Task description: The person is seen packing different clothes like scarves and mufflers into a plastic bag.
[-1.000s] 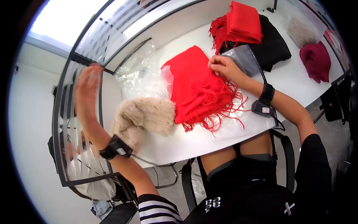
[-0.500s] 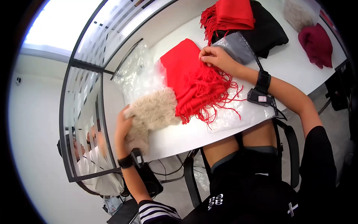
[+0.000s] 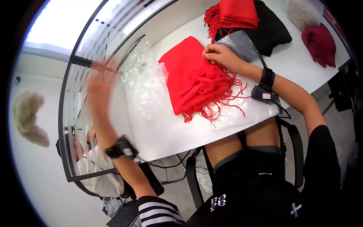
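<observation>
A red fringed scarf (image 3: 185, 75) lies folded on the white table, its tassels towards the right and front. My right hand (image 3: 223, 56) pinches the scarf's upper right edge by the fringe. Motion blurs my left hand (image 3: 101, 85), raised beside the divider at the left; its fingers look spread and nothing shows in them. A beige furry piece (image 3: 30, 119) is in the air at the far left, beyond the divider and apart from my hand.
Clear plastic bags (image 3: 141, 81) lie left of the scarf. Another red scarf (image 3: 238, 15) on black cloth (image 3: 274, 32), a grey bag (image 3: 240, 45), a maroon item (image 3: 319, 45) and a bagged furry item (image 3: 302, 14) are at the back right. A person (image 3: 98, 178) sits beyond the divider (image 3: 64, 151).
My left hand has let go of the beige furry piece and swung up and left. The piece has moved from the table to the far left. My right hand has hardly moved.
</observation>
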Demonstrator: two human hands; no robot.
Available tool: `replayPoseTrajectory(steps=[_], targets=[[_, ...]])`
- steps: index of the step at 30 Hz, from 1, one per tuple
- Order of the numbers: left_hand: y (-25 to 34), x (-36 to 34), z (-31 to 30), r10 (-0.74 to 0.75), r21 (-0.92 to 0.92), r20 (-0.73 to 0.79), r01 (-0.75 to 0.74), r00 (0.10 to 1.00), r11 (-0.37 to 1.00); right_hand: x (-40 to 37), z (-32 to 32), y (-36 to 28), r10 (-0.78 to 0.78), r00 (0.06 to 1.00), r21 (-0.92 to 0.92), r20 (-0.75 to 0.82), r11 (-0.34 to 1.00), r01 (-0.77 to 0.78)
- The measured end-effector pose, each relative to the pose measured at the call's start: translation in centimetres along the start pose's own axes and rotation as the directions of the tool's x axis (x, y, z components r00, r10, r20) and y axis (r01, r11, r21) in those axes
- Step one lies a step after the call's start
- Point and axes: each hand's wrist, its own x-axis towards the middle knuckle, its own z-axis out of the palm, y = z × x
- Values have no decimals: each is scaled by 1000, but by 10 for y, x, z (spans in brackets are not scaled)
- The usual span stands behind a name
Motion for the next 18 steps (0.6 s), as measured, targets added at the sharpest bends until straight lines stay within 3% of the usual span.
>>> replayPoseTrajectory(steps=[1, 3, 5, 7, 9, 11, 13, 15, 17, 18], targets=[[-30, -12, 17, -154, 377, 117, 100, 981, 921, 1, -2, 2, 5, 1000, 16, 14, 1000, -6], [-81, -28, 47, -308, 837, 155, 41, 939, 546, -2, 1, -4, 27, 1000, -14, -16, 1000, -27], [-106, -48, 70, -318, 849, 257, -56, 913, 526, -2, 2, -5, 4, 1000, -49, -12, 999, -5], [-111, -61, 86, -348, 856, 244, -33, 905, 516, -3, 1, -5, 11, 1000, -46, -10, 999, -12], [-106, -72, 98, -323, 920, 145, -8, 935, 391, -1, 3, -4, 16, 1000, -37, 0, 999, -16], [-103, -78, 104, -323, 930, 135, -7, 937, 368, -1, 3, -3, -19, 1000, -37, -19, 999, 19], [-99, -87, 119, -232, 951, 195, -127, 953, 280, -1, 3, -3, -36, 999, -35, -26, 999, 35], [-97, -92, 136, -215, 896, 311, -210, 926, 392, -4, 2, -9, 43, 999, -30, -22, 999, -43], [-99, -99, 157, -285, 828, 366, -170, 886, 534, -1, 0, -4, 44, 999, -10, -31, 999, -44], [-108, -102, 164, -286, 870, 362, -211, 887, 446, -1, 2, -7, 62, 996, 138, -69, 989, -52]])
